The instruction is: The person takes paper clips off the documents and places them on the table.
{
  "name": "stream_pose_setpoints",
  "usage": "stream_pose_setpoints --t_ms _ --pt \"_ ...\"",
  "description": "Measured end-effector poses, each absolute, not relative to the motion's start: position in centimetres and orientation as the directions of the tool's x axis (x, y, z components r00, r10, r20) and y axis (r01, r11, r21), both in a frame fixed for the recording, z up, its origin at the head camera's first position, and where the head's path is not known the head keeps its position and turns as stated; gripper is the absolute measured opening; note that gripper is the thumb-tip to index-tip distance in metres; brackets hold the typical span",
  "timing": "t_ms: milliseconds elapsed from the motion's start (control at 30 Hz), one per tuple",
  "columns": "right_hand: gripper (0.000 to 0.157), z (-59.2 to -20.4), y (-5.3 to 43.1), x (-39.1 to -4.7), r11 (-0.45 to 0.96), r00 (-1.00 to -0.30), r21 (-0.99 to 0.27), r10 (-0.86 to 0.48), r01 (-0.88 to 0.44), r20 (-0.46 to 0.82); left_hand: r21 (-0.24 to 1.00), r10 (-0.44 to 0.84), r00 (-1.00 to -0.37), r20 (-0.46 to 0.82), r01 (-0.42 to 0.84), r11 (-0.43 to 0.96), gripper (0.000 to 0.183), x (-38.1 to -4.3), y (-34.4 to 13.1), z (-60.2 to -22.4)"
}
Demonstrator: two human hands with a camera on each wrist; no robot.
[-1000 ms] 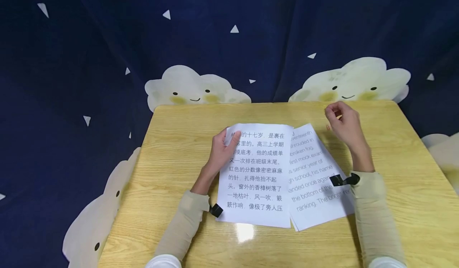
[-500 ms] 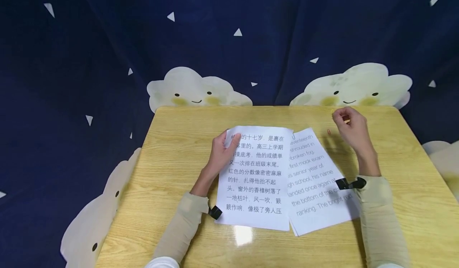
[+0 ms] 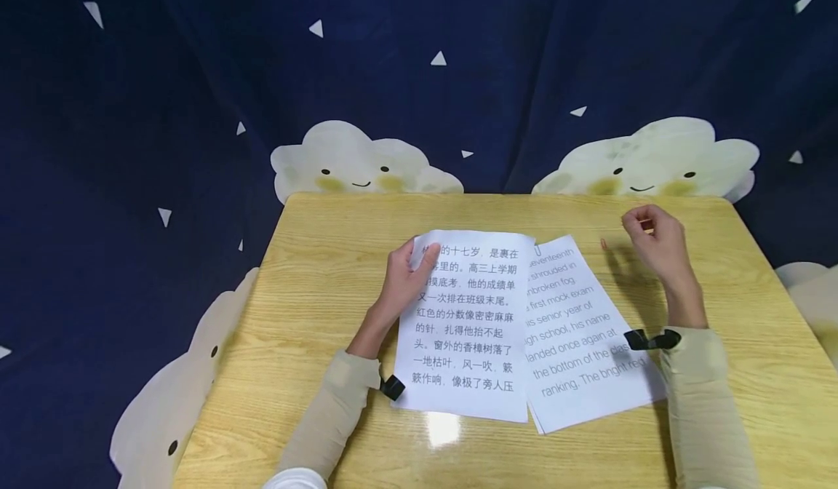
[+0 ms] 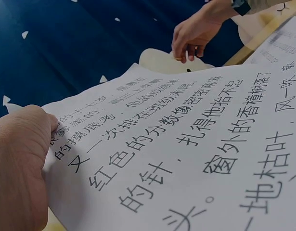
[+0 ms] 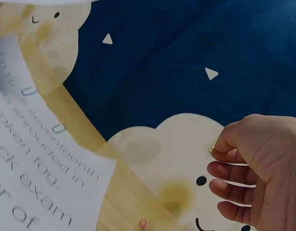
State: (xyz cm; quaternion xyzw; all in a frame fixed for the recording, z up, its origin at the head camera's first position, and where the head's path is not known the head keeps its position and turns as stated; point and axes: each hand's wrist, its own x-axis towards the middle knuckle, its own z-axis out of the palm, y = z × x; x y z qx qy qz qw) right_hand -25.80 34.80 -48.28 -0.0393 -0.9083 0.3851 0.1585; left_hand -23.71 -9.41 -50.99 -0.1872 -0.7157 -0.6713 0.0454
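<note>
My left hand (image 3: 406,274) grips the upper left edge of a white sheet with Chinese print (image 3: 468,321), thumb on top and the other fingers hidden beneath. Raised over the table's right side, my right hand (image 3: 660,245) pinches a small yellow paper clip (image 5: 212,147) between thumb and forefinger. A second sheet with English print (image 3: 583,343) lies fanned out to the right, partly under the Chinese one. On its top edge sit a blue paper clip (image 5: 29,91) and a green paper clip (image 5: 59,128).
A small red paper clip (image 3: 604,244) lies on the wooden table (image 3: 327,256), just beyond the English sheet and left of my right hand. A dark blue curtain (image 3: 393,74) with clouds hangs behind the table's far edge.
My right hand has moved to the right and a little nearer, away from the red paper clip, with its fingers still pinched. The left hand and the sheets stay nearly in place.
</note>
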Motion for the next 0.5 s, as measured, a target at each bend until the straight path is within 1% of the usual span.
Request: stream_pose_setpoints --t_ms 300,500 --pt "0.038 -49.6 35.9 -25.8 0.697 -0.95 -0.717 0.216 -0.013 0.226 0.945 0.193 -0.931 0.31 0.324 0.044 0.025 -23.7 -9.5 -50.9" --pt "0.041 -50.2 36.4 -26.0 0.694 -0.954 -0.72 0.219 0.006 0.203 0.945 0.19 -0.933 0.306 0.321 0.056 0.026 -23.7 -9.4 -50.8"
